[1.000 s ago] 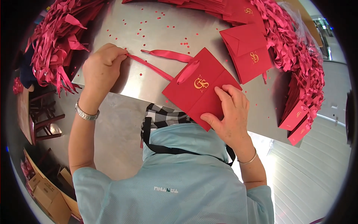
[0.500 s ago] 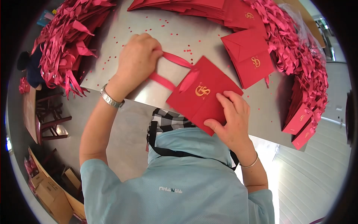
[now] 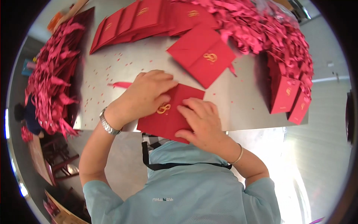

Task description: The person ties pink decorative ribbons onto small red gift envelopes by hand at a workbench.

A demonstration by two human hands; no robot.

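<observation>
A flat red paper gift bag (image 3: 173, 121) with a gold emblem lies at the table's near edge, beneath both my hands. My left hand (image 3: 147, 93) rests across its upper left part, thumb and fingers apart, partly covering the emblem. From behind that hand a pink ribbon handle (image 3: 121, 85) sticks out to the left. On the bag's right half lies my right hand (image 3: 203, 123), fingers spread and thumb near the lower edge. Just beyond, a second flat red bag (image 3: 203, 56) with a gold emblem is tilted on the table.
Ribbon-handled bags stand massed at the left (image 3: 56, 78) and right (image 3: 285, 95). Flat red bags (image 3: 138, 18) overlap along the back. Small red paper dots dot the metal table (image 3: 97, 80). Another person's arm (image 3: 72, 13) reaches in at the far left.
My left hand has let go of the stretched ribbon handle and come down onto the bag. The bag has turned and shifted left. The head view has swung, moving the surroundings.
</observation>
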